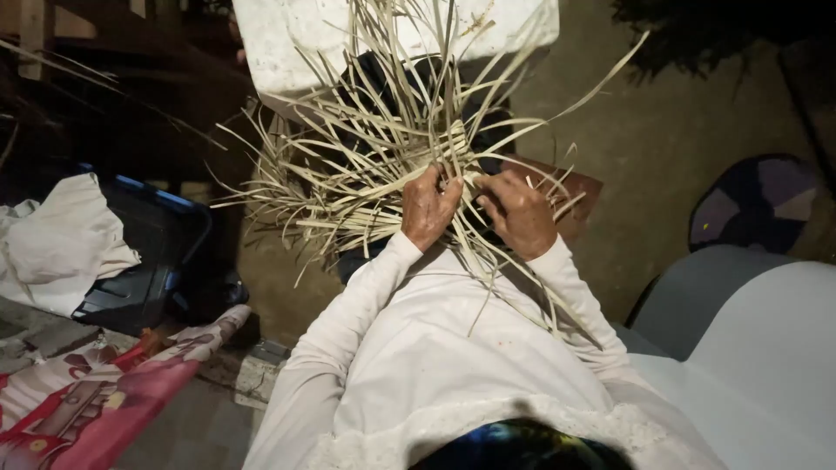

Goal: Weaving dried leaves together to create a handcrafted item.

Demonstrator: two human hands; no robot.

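The floor is bare, brownish and dim. On it at the right sits a grey chair; at the left lies a black tub with a white cloth draped over its edge, and a red patterned cloth lower down. A white block stands at the top, behind the work.

The weave of pale dried leaf strips lies in front of the person, above the lap, just beyond both hands. Its woven part is a small tight patch at the fingertips; loose strips fan out from there, most pointing up and away from the person, some sideways to the left, and a few long ones trailing down to the right over the white sleeve.

The left hand is closed on strips at the woven edge, knuckles up. The right hand is curled beside it, fingers pinching strips.
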